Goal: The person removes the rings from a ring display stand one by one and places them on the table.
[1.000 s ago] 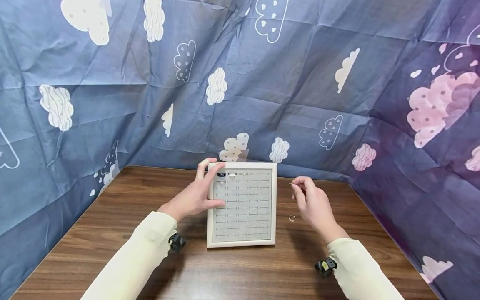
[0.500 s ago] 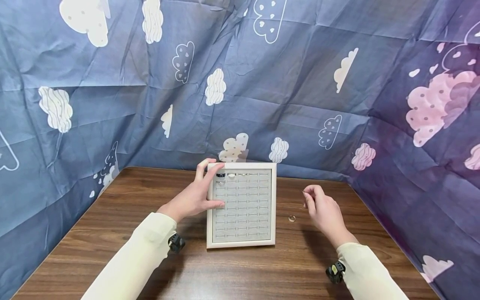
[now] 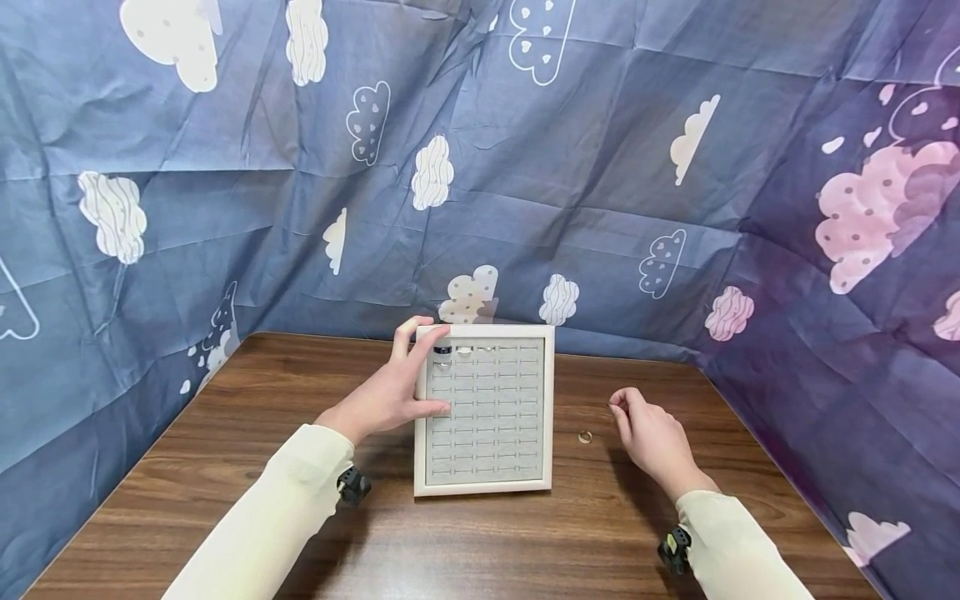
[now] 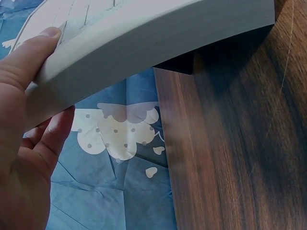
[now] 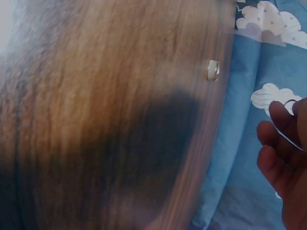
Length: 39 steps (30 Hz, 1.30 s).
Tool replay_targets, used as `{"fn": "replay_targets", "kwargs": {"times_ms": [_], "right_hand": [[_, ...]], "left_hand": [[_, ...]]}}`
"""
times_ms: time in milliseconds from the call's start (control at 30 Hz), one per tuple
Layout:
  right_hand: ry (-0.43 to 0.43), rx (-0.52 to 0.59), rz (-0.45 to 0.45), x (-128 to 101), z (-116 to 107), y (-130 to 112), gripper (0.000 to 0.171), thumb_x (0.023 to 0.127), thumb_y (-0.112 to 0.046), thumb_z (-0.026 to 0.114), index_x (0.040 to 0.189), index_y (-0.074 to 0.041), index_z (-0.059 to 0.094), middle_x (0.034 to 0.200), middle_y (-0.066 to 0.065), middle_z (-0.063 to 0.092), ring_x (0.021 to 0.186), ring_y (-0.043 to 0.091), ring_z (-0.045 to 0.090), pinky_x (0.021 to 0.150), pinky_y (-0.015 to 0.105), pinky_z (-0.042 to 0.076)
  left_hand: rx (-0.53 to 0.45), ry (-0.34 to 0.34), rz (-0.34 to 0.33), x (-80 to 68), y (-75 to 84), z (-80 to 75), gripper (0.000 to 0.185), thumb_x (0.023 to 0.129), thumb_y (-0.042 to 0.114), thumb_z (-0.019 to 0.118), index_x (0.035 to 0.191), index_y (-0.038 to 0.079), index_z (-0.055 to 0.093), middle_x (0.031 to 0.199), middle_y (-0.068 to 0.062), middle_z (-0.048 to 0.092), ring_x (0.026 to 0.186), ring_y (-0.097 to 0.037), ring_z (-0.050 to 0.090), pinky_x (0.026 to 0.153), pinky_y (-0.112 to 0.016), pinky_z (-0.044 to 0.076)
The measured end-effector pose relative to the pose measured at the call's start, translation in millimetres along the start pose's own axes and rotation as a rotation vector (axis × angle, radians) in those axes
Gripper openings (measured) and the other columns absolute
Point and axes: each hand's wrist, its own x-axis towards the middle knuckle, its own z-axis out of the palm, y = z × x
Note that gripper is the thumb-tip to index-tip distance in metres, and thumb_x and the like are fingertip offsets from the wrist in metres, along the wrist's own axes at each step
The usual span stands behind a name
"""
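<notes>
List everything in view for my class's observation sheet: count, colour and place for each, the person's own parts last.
Ring display tray: one, white frame with grey insert, centre
Wood-grain table: one, brown, under the tray
Rings in tray: four, one dark and three lighter, upper left
Loose ring: one, pale gold, on the table, right of the tray
Held ring: one, colour unclear, in the right hand
Cloud-print cloth: count unclear, blue, white and pink, around the table
Black piece: one, black, apparently behind the tray
Wrist cameras: two, black, one per wrist
Sleeves: two, cream, both arms
Left hand: one, bare, gripping the tray's left side
Right hand: one, bare, right of the loose ring
</notes>
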Motion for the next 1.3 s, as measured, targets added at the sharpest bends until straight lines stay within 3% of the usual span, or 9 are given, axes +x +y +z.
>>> {"fn": "replay_targets", "kwargs": {"times_ms": [133, 333, 500, 633, 1300], "right_hand": [[-0.075, -0.016, 0.028, -2.6, 5.1, 7.0, 0.006, 0.106, -0.013, 0.065, 0.109, -0.008, 0.062, 0.089, 0.01, 0.075, 0.073, 0.034, 0.072, 0.064, 0.058, 0.053], [-0.158, -0.032, 0.064, -2.0, 12.7, 15.5, 0.006, 0.106, -0.014, 0.063, 0.109, -0.01, 0.063, 0.08, 0.002, 0.072, 0.071, 0.028, 0.07, 0.064, 0.055, 0.054], [-0.225, -0.056, 0.066, -0.1, 15.7, 17.7, 0.006, 0.105, -0.014, 0.063, 0.11, -0.009, 0.064, 0.087, 0.008, 0.074, 0.077, 0.032, 0.072, 0.068, 0.056, 0.054], [-0.247, -0.069, 0.077, 0.1, 17.9, 19.4, 0.006, 0.104, -0.014, 0.064, 0.108, -0.009, 0.064, 0.089, 0.011, 0.074, 0.079, 0.034, 0.072, 0.068, 0.056, 0.055], [-0.33, -0.081, 0.083, -1.2, 34.3, 25.8, 0.007, 0.1, -0.016, 0.068, 0.101, -0.011, 0.064, 0.082, 0.002, 0.068, 0.076, 0.031, 0.071, 0.065, 0.053, 0.054]], "left_hand": [[0.002, 0.0, 0.005, 0.4, 0.7, -0.5, 0.108, 0.086, 0.025, 0.094, 0.168, 0.021, 0.024, 0.169, -0.013, 0.007, 0.116, -0.028, 0.065, 0.102, -0.042, 0.057], [-0.001, -0.007, -0.003, 1.2, -0.6, -0.2, 0.107, 0.087, 0.026, 0.094, 0.168, 0.023, 0.023, 0.169, -0.011, 0.006, 0.116, -0.029, 0.065, 0.103, -0.042, 0.057], [-0.002, -0.014, -0.021, -0.1, -0.2, -0.1, 0.108, 0.087, 0.026, 0.094, 0.168, 0.024, 0.022, 0.17, -0.01, 0.005, 0.11, -0.026, 0.067, 0.102, -0.041, 0.057], [-0.001, -0.02, -0.028, 0.0, 0.2, -0.1, 0.109, 0.087, 0.026, 0.094, 0.169, 0.024, 0.022, 0.17, -0.009, 0.004, 0.108, -0.024, 0.067, 0.101, -0.04, 0.057], [-0.011, -0.02, -0.029, -1.2, 0.5, -0.2, 0.108, 0.087, 0.025, 0.094, 0.168, 0.024, 0.023, 0.17, -0.01, 0.005, 0.116, -0.028, 0.065, 0.103, -0.042, 0.056]]}}
